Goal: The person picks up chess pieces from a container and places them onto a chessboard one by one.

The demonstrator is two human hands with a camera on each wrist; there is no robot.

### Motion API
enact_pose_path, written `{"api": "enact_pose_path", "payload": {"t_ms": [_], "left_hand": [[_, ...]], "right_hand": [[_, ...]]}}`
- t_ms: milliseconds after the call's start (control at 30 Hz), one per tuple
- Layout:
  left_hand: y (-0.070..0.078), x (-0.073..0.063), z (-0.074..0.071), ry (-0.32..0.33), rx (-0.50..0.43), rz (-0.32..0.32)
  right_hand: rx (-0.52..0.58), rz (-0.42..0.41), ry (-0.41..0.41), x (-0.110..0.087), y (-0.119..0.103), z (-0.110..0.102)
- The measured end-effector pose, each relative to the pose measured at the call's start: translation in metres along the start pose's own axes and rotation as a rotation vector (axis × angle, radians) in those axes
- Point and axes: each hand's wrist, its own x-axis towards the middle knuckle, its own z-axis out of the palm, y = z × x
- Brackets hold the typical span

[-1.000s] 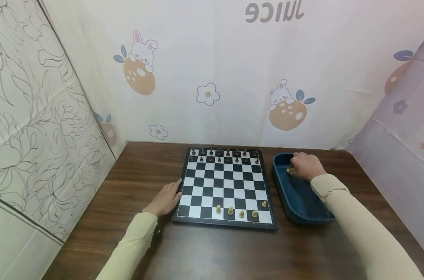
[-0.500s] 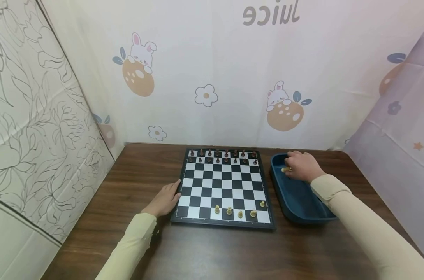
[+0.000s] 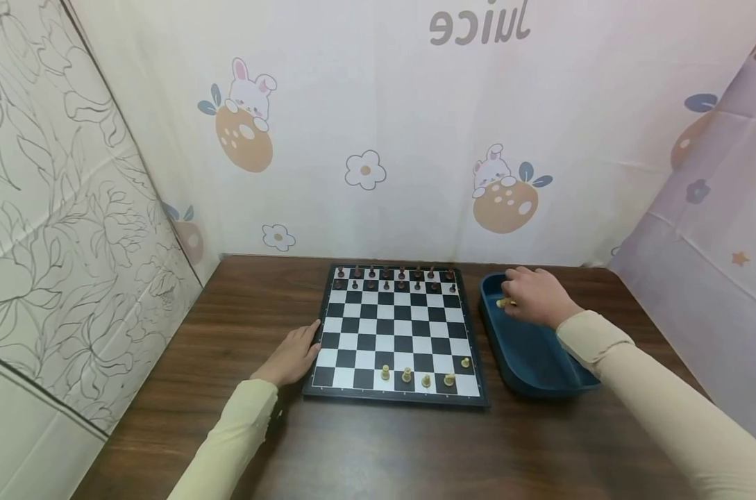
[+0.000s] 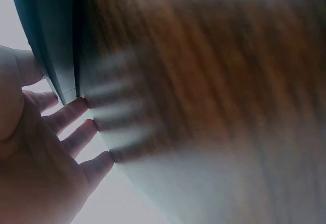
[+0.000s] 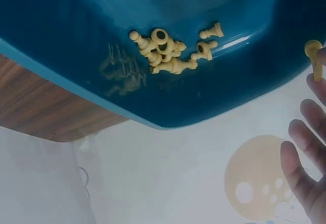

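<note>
My right hand (image 3: 538,297) is over the far end of the blue tray (image 3: 540,357), pinching a pale yellow chess piece (image 5: 315,58) between thumb and fingertip. The piece's round base shows in the right wrist view, while the other fingers are spread. My left hand (image 3: 292,355) rests beside the chessboard (image 3: 385,327), fingertips at its left edge. Seen from the left wrist, its fingers (image 4: 76,113) lie fairly straight along the dark side of the board. Several pale yellow pieces (image 3: 407,376) stand on the board's near right part.
Dark brown chess pieces (image 3: 387,285) fill the two far rows of the board. More pale yellow pieces (image 5: 173,65) lie heaped inside the tray. The brown wooden table (image 3: 365,448) ends at a patterned curtain (image 3: 415,201) behind, with a panel (image 3: 59,229) on the left.
My right hand has shifted slightly left over the tray with the pale yellow chess piece, which now shows more beyond the fingers. The left hand stays at the board's edge.
</note>
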Motion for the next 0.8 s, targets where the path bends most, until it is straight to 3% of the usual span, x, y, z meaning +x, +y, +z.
{"api": "enact_pose_path", "payload": {"t_ms": [233, 800], "left_hand": [[0.001, 0.000, -0.001, 0.003, -0.002, -0.001], [0.000, -0.001, -0.001, 0.002, -0.016, 0.000]], "right_hand": [[0.009, -0.030, 0.027, 0.002, -0.010, -0.009], [-0.039, -0.078, -0.001, 0.018, -0.046, -0.024]]}}
